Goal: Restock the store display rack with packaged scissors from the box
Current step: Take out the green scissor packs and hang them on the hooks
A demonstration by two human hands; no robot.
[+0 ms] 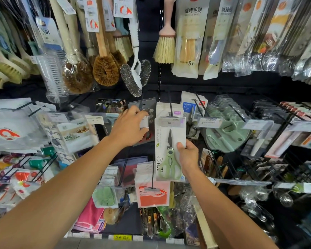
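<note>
My right grip (188, 155) pinches the scissors pack (170, 153) by its right edge, thumb on the front. The pack's top sits against the price tag (170, 121) at the tip of a hook (171, 106) carrying more white packs. My left grip (131, 126) curls around the clear tag holder (145, 122) fronting the neighbouring dark pack (149, 106); green boards (226, 133) hang just right, orange packs (153, 194) below.

You are looking at a flat white card pack of scissors (170, 150): pale green handles, dark grey blades, grey lettering. Left of it, a clear plastic price tag (145, 122) fronts a dark grey card pack (150, 106) with red spots. Below hangs a white pouch with an orange-red panel (152, 196). Right, mint green round plastic boards (226, 135). Above, a pink-handled brush with straw-yellow bristles (164, 48) and 1 brown coir scrubber (105, 70).
</note>
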